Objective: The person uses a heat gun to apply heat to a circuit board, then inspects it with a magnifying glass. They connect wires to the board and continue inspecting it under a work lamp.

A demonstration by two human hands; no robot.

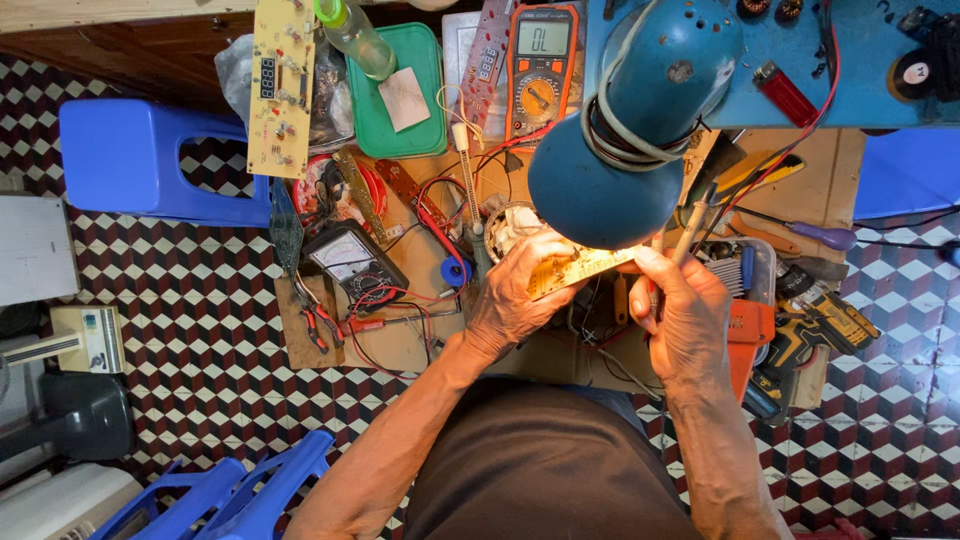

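My left hand point(520, 295) grips a narrow yellowish circuit board point(585, 267), held up under the lit blue desk lamp point(630, 140). My right hand point(685, 320) touches the board's right end and holds a thin pen-like tool point(692, 230) that points up past the lamp. Both hands are above a cluttered wooden worktop point(400, 345). Part of the board is hidden behind my left fingers.
An orange digital multimeter point(541, 70), a black analog meter point(352, 262), a long beige circuit board point(280, 85), a green lidded box point(400, 95), red-handled pliers point(318, 325), a purple-handled screwdriver point(825, 236) and a yellow-black power tool point(815, 330) lie around. Blue plastic stools point(140, 155) stand on the checkered floor.
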